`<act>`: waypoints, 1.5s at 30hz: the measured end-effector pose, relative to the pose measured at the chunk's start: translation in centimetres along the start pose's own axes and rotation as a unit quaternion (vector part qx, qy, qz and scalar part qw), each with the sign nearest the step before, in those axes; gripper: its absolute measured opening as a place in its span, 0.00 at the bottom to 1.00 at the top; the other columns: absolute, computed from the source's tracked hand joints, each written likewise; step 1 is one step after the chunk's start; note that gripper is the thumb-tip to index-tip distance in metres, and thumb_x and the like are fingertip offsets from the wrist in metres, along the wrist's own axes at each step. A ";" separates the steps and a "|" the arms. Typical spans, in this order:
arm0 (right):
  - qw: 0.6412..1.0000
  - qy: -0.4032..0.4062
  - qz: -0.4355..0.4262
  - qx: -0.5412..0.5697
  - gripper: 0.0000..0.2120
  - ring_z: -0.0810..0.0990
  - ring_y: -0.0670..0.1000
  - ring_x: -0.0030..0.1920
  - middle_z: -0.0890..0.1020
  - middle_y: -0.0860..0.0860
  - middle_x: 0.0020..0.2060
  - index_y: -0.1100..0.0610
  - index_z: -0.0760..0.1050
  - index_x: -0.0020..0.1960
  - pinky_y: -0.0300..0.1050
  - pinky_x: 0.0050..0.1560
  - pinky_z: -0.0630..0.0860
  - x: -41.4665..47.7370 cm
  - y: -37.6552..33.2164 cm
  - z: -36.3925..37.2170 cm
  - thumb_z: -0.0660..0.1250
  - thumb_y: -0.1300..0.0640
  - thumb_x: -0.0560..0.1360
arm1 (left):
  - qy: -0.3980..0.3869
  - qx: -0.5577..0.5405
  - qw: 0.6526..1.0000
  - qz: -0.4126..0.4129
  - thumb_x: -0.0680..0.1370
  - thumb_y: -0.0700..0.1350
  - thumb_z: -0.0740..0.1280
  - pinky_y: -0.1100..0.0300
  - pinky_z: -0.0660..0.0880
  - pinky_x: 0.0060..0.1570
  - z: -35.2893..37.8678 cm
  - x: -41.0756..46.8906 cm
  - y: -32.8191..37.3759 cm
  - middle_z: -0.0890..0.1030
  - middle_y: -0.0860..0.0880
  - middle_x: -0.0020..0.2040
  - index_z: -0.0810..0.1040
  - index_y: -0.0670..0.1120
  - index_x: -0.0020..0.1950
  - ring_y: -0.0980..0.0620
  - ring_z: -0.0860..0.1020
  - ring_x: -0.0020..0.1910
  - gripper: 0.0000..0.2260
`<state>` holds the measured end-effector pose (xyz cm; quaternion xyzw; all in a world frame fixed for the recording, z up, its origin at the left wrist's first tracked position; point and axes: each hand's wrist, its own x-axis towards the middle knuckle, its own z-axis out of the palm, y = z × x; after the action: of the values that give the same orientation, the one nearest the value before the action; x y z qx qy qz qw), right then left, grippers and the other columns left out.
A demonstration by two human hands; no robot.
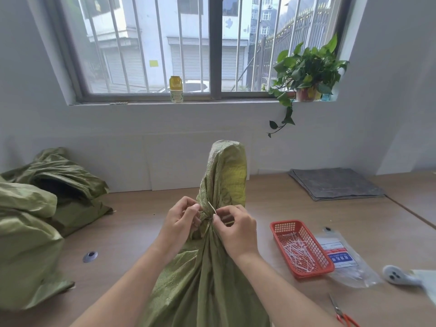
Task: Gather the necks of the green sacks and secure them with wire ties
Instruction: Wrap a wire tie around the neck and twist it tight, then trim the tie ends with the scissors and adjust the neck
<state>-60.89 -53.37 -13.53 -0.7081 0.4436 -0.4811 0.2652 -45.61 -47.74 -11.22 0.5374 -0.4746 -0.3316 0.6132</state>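
A green woven sack (pixel 203 274) stands upright in front of me, its neck gathered and its loose top (pixel 226 171) rising above the pinch. A white wire tie (pixel 211 207) wraps the neck. My left hand (pixel 181 220) pinches one end of the tie on the left side of the neck. On the right side, my right hand (pixel 236 228) pinches the other end between thumb and finger. Both hands press against the gathered neck. More green sacks (pixel 35 220) lie slumped and open at the left of the table.
A red mesh basket (pixel 277 228) with several white wire ties sits right of the sack, beside a clear plastic packet (pixel 349 263). Orange-handled scissors (pixel 342 313) lie at the near right. A grey folded mat (pixel 335 182) lies far right. A plant and bottle stand on the windowsill.
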 end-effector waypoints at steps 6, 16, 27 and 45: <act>0.998 0.006 0.044 0.036 0.07 0.84 0.41 0.43 0.83 0.44 0.47 0.52 0.86 0.51 0.27 0.44 0.76 -0.7 -0.5 0.1 0.75 0.55 0.73 | 0.006 0.005 1.000 -0.009 0.77 0.50 0.65 0.49 0.75 0.41 -0.6 -0.3 0.4 0.77 0.49 0.37 0.77 0.38 0.50 0.45 0.77 0.40 0.14; 0.992 0.053 0.098 0.066 0.12 0.83 0.41 0.52 0.86 0.46 0.56 0.52 0.84 0.62 0.40 0.57 0.81 -2.4 -1.8 -0.9 0.67 0.53 0.80 | -0.047 -0.006 0.999 0.017 0.83 0.43 0.65 0.57 0.78 0.40 0.2 -0.9 2.6 0.78 0.50 0.39 0.75 0.36 0.52 0.45 0.78 0.42 0.09; 0.983 0.012 0.107 0.147 0.11 0.84 0.45 0.50 0.86 0.48 0.51 0.51 0.84 0.60 0.35 0.49 0.78 -4.0 2.0 -7.9 0.65 0.54 0.82 | -0.034 0.007 0.999 0.018 0.80 0.48 0.63 0.50 0.80 0.49 7.9 -6.1 4.3 0.83 0.42 0.49 0.80 0.42 0.56 0.44 0.84 0.48 0.12; 0.963 0.023 0.256 0.086 0.11 0.80 0.39 0.45 0.83 0.42 0.45 0.53 0.84 0.57 0.38 0.49 0.74 -8.0 20.2 -25.1 0.64 0.56 0.82 | -0.088 0.034 0.983 -0.161 0.75 0.55 0.59 0.48 0.73 0.69 30.2 -8.9 -4.0 0.78 0.60 0.67 0.79 0.61 0.65 0.54 0.73 0.71 0.20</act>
<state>-92.56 -54.43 -23.36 -0.5342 0.5727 -0.4495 0.4296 -76.53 -50.76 -17.95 0.5958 -0.4451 -0.4554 0.4894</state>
